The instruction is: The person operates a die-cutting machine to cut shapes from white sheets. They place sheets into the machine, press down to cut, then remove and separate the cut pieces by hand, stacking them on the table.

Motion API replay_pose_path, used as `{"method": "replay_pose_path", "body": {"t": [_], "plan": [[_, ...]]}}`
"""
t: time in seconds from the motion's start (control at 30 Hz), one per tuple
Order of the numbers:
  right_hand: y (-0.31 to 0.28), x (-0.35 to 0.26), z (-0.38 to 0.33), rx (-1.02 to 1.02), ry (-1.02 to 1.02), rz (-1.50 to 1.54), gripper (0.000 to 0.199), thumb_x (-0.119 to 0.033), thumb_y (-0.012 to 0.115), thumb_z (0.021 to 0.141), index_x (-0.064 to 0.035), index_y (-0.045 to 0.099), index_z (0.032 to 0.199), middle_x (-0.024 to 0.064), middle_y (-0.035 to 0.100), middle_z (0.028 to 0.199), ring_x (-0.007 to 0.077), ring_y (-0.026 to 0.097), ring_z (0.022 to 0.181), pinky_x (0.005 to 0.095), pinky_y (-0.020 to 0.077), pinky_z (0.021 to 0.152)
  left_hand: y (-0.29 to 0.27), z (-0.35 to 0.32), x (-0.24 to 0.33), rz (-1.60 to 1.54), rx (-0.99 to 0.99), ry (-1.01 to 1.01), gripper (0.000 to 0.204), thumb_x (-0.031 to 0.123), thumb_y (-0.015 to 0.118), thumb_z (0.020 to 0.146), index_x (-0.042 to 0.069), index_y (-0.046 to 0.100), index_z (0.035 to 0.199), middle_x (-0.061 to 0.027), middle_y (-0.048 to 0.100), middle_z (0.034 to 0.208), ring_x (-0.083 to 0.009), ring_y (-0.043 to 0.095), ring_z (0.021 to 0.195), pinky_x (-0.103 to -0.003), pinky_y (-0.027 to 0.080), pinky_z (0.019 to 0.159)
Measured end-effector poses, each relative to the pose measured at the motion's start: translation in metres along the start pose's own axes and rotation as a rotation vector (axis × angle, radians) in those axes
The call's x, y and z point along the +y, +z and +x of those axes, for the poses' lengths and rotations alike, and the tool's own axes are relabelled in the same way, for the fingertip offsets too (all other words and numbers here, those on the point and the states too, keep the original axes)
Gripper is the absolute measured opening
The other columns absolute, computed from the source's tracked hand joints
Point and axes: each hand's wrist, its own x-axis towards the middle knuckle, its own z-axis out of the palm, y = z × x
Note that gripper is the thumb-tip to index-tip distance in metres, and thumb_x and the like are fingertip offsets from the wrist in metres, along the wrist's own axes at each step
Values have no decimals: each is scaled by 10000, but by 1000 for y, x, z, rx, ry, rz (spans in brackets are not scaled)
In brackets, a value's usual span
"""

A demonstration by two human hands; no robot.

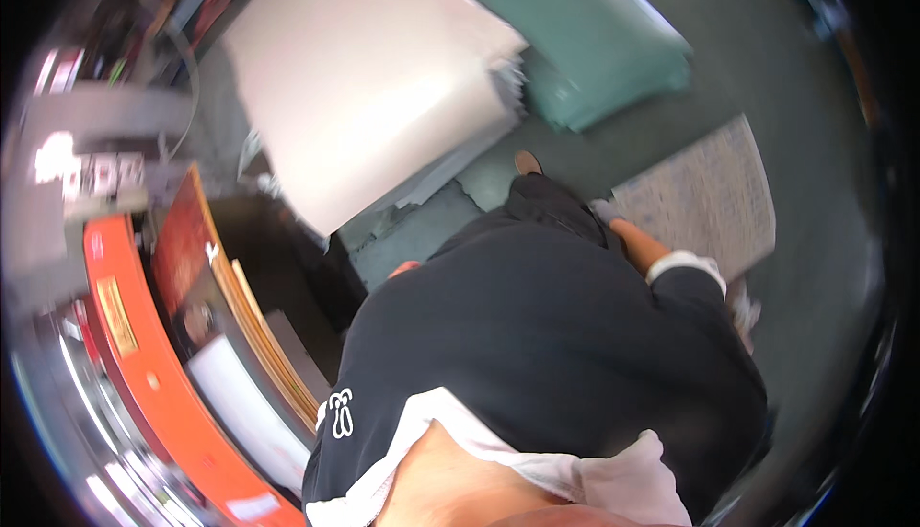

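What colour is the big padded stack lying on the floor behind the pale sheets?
Teal green; the padded stack shows best in the head view, near the top.

Left hand (404,267) mostly hidden behind the dark-clothed torso (537,355); right hand (640,244) blurred

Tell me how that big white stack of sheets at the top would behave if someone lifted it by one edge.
The white sheet stack looks thick, with many layered edges showing at its right side, so it is probably heavy for one hand. Lifted by one edge, the thin sheets would likely sag and fan apart. The smooth top may let upper sheets slide off. The right hand is well apart from it.
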Motion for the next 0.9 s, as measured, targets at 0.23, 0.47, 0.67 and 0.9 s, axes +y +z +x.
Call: {"method": "replay_pose_path", "body": {"t": [0.23, 0.47, 0.67, 0.9], "plan": [[-136, -168, 78, 164, -348, 307, 165, -191, 519, 826, -56, 611, 801, 12, 559, 665, 103, 478, 555, 277, 400, 527, 47, 5, -15, -287, 145, -54, 449, 271, 640, 842, 0, 526, 1183, -120, 632, 1034, -190, 599, 962, -308, 466, 831], [-220, -378, 156, 396, -601, 147, 266, -240, 532, 820, -20, 608, 949, 78, 606, 865, 175, 557, 810, 304, 441, 725, 25, 9, 64, -367, 284, 11, 367, 211, 607, 869, -11, 540, 1153, -87, 631, 963, -158, 594, 856, -284, 475, 777], [-219, -489, 234, 439, -528, -161, 548, -342, 579, 742, -7, 534, 1174, 203, 568, 1178, 327, 540, 1105, 373, 416, 928, -20, 30, 127, -766, 353, 51, 242, 160, 568, 891, -8, 579, 1065, -36, 620, 904, -96, 561, 754, -236, 470, 693], [-232, -530, 329, 458, -482, -250, 690, -392, 608, 703, -15, 467, 1263, 240, 534, 1208, 366, 510, 1138, 396, 405, 969, -20, 89, 195, -896, 232, -69, 316, 321, 493, 930, 31, 617, 935, -46, 650, 797, -107, 594, 639, -244, 482, 582]]}}
